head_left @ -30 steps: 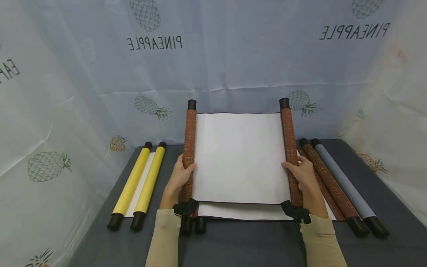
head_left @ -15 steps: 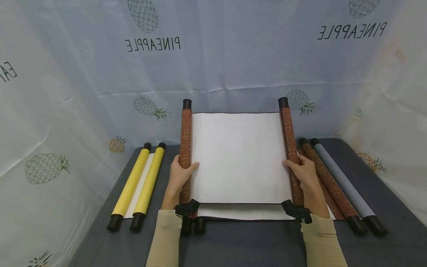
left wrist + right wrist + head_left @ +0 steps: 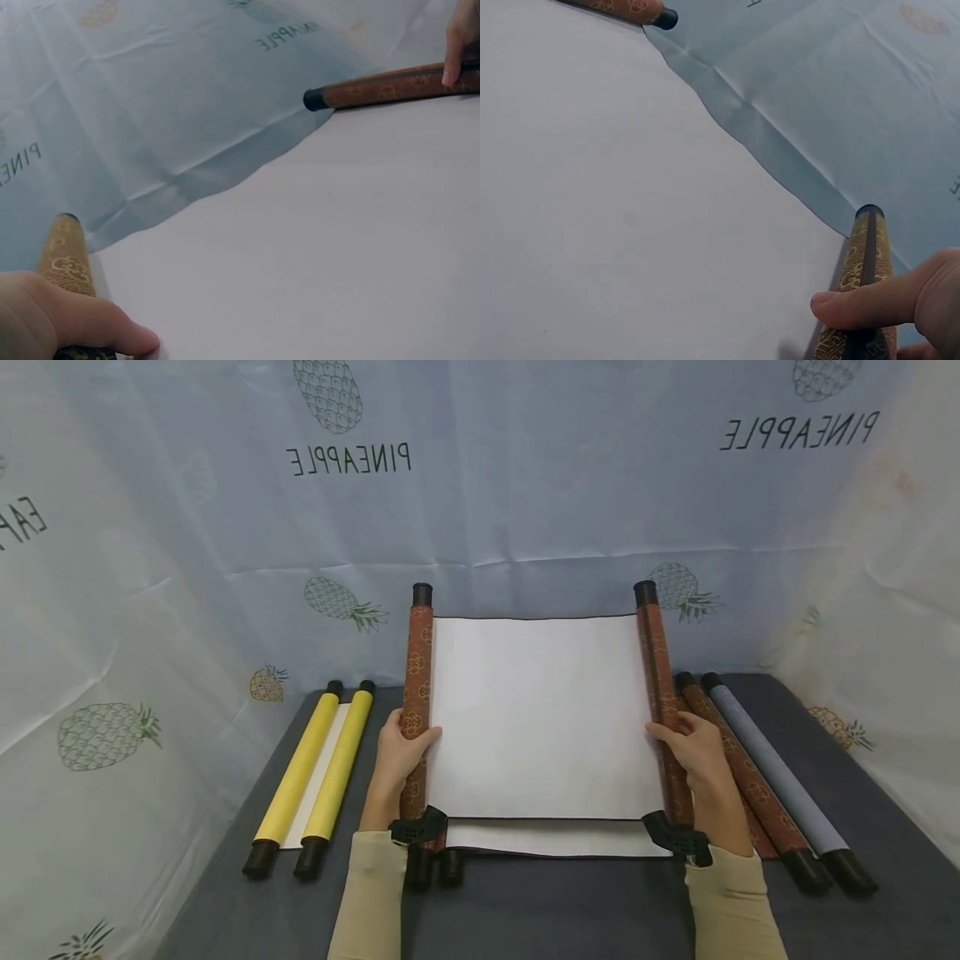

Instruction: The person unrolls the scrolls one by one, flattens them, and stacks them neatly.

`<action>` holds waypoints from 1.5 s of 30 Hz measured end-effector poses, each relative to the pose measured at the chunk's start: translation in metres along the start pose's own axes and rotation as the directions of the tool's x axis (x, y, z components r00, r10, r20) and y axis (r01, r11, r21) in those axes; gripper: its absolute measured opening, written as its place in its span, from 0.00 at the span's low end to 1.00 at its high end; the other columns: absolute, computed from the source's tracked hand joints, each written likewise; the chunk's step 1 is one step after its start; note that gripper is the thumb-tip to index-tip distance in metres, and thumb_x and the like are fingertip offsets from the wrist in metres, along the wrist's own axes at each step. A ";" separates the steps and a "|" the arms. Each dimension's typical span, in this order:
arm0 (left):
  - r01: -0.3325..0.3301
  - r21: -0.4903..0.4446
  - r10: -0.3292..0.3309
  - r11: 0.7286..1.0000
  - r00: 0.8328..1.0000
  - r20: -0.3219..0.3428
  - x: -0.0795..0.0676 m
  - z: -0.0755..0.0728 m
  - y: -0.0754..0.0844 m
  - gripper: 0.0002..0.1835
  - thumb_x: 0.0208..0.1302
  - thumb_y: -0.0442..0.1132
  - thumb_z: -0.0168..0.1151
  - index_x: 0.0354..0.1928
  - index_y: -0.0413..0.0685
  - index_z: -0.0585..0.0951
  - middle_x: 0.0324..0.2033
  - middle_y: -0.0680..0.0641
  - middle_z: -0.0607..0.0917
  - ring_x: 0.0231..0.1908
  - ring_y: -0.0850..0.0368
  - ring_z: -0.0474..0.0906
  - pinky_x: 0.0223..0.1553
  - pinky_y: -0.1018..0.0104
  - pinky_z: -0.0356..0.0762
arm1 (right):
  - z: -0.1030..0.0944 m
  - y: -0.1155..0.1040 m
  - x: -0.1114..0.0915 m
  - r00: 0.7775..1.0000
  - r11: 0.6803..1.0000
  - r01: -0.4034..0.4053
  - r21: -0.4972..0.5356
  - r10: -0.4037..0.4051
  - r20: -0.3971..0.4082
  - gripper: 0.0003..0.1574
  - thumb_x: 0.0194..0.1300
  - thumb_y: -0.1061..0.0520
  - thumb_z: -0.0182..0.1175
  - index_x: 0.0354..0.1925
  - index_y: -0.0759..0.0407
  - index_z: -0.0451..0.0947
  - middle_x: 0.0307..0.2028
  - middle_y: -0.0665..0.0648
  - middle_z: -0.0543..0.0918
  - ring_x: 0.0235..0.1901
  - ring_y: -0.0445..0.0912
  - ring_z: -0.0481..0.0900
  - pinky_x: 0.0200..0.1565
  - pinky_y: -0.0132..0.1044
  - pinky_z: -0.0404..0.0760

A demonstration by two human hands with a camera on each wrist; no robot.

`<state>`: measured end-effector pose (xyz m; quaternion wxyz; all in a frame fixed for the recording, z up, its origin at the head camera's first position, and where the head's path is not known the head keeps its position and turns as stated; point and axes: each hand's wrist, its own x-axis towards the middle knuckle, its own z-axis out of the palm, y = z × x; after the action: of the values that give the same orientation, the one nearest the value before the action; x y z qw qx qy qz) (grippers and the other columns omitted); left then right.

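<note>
A scroll with a blank white sheet [image 3: 542, 718] is held up, partly unrolled, between my two hands. Its brown patterned left roll [image 3: 417, 664] is gripped by my left hand [image 3: 397, 758], the thumb lying over the sheet's edge. My right hand [image 3: 696, 752] holds the right roll [image 3: 657, 652] the same way, thumb in front. Both rolls end in black caps. In the right wrist view a dark stripe runs along the roll [image 3: 866, 255] under the thumb. Beneath the held scroll, another white sheet [image 3: 547, 838] shows on the table, with black roll ends [image 3: 451, 868] at its left.
A yellow scroll [image 3: 336, 764] lies partly open at the left of the dark grey table [image 3: 555, 910]. At the right lie a brown patterned roll [image 3: 750, 785] and a grey-blue roll [image 3: 780, 768]. A pineapple-print cloth [image 3: 525, 493] hangs behind.
Over the last second my hands have drawn slightly apart, the left one leftward and then the right one rightward. The white sheet between the rolls shows wider.
</note>
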<state>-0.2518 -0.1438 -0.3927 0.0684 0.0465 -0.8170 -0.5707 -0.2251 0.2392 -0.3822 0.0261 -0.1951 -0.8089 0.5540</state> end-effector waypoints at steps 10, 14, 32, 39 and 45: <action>-0.024 0.008 0.024 1.000 1.000 0.020 0.002 -0.004 -0.001 0.25 0.61 0.37 0.62 0.59 0.35 0.71 0.46 0.35 0.80 0.38 0.53 0.77 0.34 0.71 0.71 | 0.000 0.002 0.003 1.000 0.999 -0.012 0.041 0.012 0.002 0.50 0.71 0.49 0.49 0.75 0.68 0.34 0.76 0.71 0.35 0.76 0.67 0.39 0.73 0.62 0.48; -0.041 0.027 0.040 0.999 0.999 0.018 0.002 -0.006 -0.003 0.22 0.60 0.35 0.63 0.54 0.33 0.74 0.42 0.35 0.81 0.32 0.57 0.76 0.31 0.71 0.71 | 0.001 0.002 0.003 1.000 0.999 -0.015 0.050 0.016 -0.004 0.49 0.71 0.49 0.49 0.75 0.67 0.35 0.76 0.70 0.36 0.76 0.66 0.40 0.73 0.61 0.48; -0.003 0.013 0.002 1.000 0.996 0.087 0.002 -0.017 -0.003 0.40 0.64 0.34 0.59 0.74 0.36 0.51 0.68 0.29 0.65 0.64 0.33 0.68 0.61 0.41 0.71 | -0.004 0.008 0.007 0.998 0.998 -0.018 0.056 0.021 -0.055 0.53 0.66 0.56 0.57 0.75 0.67 0.38 0.76 0.71 0.41 0.75 0.66 0.44 0.72 0.63 0.51; 0.030 -0.037 -0.024 0.999 0.988 0.153 0.005 -0.013 -0.001 0.38 0.70 0.34 0.48 0.75 0.37 0.42 0.72 0.31 0.56 0.71 0.36 0.56 0.70 0.39 0.58 | -0.002 0.009 0.008 0.997 0.998 -0.019 0.067 0.024 -0.079 0.51 0.65 0.58 0.57 0.75 0.68 0.40 0.75 0.73 0.44 0.74 0.67 0.47 0.71 0.61 0.55; 0.038 -0.056 -0.031 0.998 0.992 0.126 0.005 -0.010 -0.001 0.38 0.70 0.37 0.50 0.74 0.36 0.44 0.69 0.31 0.62 0.68 0.37 0.62 0.68 0.41 0.62 | -0.005 0.009 0.006 0.997 0.998 -0.026 0.066 0.030 -0.071 0.50 0.66 0.55 0.54 0.75 0.69 0.39 0.75 0.73 0.41 0.74 0.68 0.46 0.71 0.63 0.54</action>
<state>-0.2547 -0.1541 -0.3900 0.0085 0.0228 -0.8019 -0.5970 -0.2270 0.2483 -0.3895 0.0537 -0.2252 -0.7863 0.5728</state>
